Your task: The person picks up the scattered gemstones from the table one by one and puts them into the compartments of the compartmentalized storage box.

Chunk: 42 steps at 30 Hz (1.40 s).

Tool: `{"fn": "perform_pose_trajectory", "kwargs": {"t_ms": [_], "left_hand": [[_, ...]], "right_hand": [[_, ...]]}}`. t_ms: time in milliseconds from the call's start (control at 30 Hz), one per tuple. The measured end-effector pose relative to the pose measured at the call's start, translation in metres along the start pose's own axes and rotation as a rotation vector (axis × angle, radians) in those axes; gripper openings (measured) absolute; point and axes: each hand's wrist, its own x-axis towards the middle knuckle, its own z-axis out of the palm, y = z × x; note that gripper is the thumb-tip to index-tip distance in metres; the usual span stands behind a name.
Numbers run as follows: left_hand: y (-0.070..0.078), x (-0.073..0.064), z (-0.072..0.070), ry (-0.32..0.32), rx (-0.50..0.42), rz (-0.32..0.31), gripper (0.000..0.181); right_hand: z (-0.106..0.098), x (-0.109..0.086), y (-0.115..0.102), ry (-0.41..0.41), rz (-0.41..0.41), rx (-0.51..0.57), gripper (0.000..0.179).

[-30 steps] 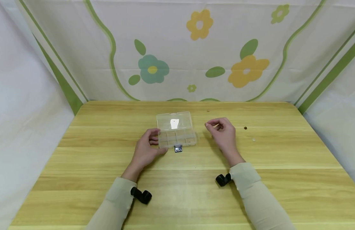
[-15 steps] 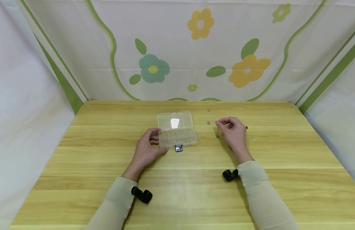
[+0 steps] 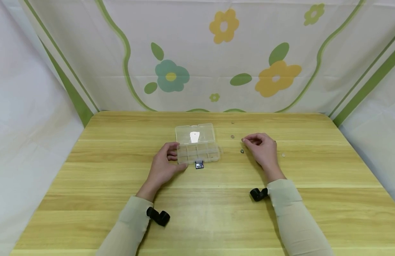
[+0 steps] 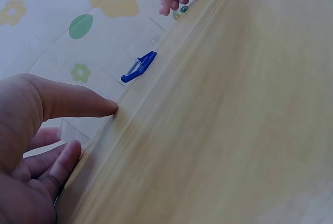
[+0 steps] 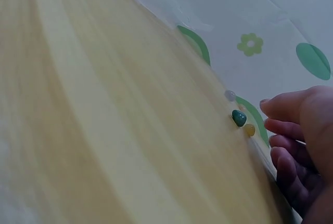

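Note:
A clear plastic compartment box [image 3: 197, 152] lies on the table with its lid raised; its blue latch [image 4: 139, 68] faces the front. The left hand [image 3: 164, 161] holds the box's left end, thumb along the front side and fingers round the back. To the right of the box, the right hand [image 3: 262, 149] hovers with fingers bent and thumb tip close to the index finger. No object shows between those fingertips in the right wrist view. Just by them lie a dark green stone [image 5: 239, 117], a yellow stone [image 5: 250, 130] and a pale stone [image 5: 230, 95].
Another pale stone [image 3: 283, 155] lies right of the right hand, and a small brownish stone [image 3: 232, 123] sits near the table's back edge. A flowered curtain [image 3: 197, 64] hangs behind the wooden table [image 3: 204, 220].
The right hand has moved right, away from the box, uncovering two stones beside it and now hiding a dark one. The left hand and the box have stayed in place.

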Motion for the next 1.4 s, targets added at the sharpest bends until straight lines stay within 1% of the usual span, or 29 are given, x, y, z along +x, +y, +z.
{"fn": "perform_pose_trajectory", "kwargs": {"t_ms": [200,400,767,1133,1400], "left_hand": [[-0.0001,0.0004,0.0006,0.001,0.0,-0.001,0.078],[-0.0004,0.0005,0.0004,0.003,-0.002,-0.004,0.078],[-0.0019,0.0014,0.0006,0.007,-0.002,-0.002,0.078],[-0.0024,0.0019,0.0006,0.006,0.01,-0.001,0.078],[-0.0021,0.0018,0.0007,0.006,0.011,-0.003,0.078]], "right_hand": [[-0.0021,-0.0006,0.0027,-0.033,-0.05,-0.084,0.028],[-0.0036,-0.0008,0.0033,-0.06,-0.086,-0.129,0.03],[-0.0061,-0.0026,0.0015,-0.076,-0.095,-0.133,0.027],[-0.0058,-0.0021,0.002,-0.068,-0.112,-0.148,0.025],[-0.0077,-0.0028,0.0015,-0.096,-0.101,-0.156,0.026]]}}
